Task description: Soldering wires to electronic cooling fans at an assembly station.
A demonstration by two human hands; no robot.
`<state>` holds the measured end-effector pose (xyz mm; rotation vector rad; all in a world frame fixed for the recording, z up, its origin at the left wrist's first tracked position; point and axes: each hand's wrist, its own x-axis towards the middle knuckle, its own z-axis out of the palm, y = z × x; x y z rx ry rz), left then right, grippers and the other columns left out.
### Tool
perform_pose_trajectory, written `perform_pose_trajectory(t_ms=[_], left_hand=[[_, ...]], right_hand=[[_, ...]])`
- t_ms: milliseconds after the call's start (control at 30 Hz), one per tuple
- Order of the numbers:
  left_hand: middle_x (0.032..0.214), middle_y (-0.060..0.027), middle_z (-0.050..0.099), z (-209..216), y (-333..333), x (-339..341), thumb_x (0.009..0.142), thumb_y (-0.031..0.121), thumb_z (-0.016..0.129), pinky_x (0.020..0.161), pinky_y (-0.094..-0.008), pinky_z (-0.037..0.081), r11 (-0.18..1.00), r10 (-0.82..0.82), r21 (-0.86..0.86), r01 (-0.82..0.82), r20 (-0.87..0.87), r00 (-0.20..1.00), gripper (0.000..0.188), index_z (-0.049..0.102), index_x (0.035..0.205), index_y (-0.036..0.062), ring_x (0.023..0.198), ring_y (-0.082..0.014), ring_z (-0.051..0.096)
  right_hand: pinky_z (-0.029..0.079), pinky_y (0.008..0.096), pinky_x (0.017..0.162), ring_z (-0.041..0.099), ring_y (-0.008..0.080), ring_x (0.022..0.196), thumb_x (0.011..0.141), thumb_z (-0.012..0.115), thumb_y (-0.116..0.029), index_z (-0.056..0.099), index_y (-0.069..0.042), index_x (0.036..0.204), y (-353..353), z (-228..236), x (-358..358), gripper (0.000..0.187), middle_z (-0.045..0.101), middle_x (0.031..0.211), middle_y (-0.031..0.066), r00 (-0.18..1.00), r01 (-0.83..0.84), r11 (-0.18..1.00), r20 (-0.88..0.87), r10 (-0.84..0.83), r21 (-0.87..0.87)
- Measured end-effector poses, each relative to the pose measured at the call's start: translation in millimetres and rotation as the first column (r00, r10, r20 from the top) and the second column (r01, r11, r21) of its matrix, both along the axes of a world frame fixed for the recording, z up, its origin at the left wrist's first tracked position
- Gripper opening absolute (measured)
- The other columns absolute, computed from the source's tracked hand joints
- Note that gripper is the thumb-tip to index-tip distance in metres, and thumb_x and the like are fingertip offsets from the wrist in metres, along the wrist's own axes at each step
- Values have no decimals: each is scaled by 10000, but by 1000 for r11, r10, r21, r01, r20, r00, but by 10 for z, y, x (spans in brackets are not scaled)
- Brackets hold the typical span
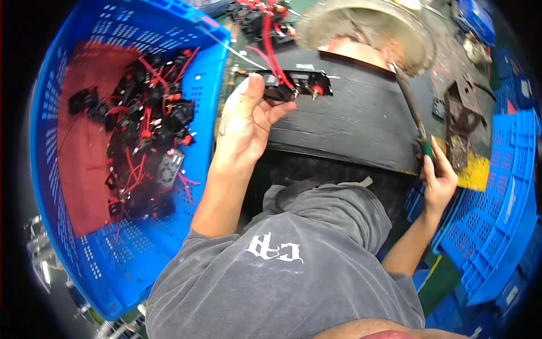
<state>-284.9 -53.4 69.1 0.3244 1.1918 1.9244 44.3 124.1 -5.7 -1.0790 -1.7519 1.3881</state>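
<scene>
My left hand (pixel 244 116) is closed on a black plastic part (pixel 306 78) with red wires, held above the dark work surface (pixel 339 130). The thumb lies at its near-left end and the fingers reach underneath. Two red wires (pixel 268 42) rise from the part toward the back. At the right, my right hand (pixel 439 179) grips the green handle of a soldering iron (pixel 410 101). Its long metal shaft points up and left, with the tip end at the near rim of a round, stained metal dish (pixel 313 31). A copper-coloured plate (pixel 353 52) sits at that dish's near side.
A large blue crate (pixel 212 113) at the left holds black parts with red wires (pixel 147 124) on a red sheet (pixel 82 152). More wired parts (pixel 262 25) lie at the back. A rusty metal bracket (pixel 460 113) stands right of the iron; blue crates (pixel 491 209) stack beyond.
</scene>
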Motion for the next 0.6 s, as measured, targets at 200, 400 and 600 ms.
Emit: perform_pose_trajectory(t_ms=[200,400,600], left_hand=[[954,-61,665,-171,313,345,957,243,683,838,-421,618,997,-80,-6,81,136,987,241,585,1029,35,873,-182,687],[945,-48,598,-206,475,347,906,76,722,831,-424,634,985,-169,14,171,-74,983,186,600,1036,26,838,-147,667],[792,-70,656,-116,680,158,820,128,819,552,-240,502,940,-277,-315,130,-487,828,336,621,1044,-24,674,-116,659]], right_hand=[[351,161,509,448,11,561,945,624,1,582,-8,1369,5,-11,13,426,714,930,76,999,13,999,-48,-15,-33],[375,167,527,466,18,583,942,632,-2,576,3,1370,-10,-15,29,431,707,924,81,998,26,999,-59,-29,-47],[378,163,532,472,17,588,941,639,-15,574,-4,1374,-41,-6,29,438,709,929,85,997,45,996,-53,-49,-72]])
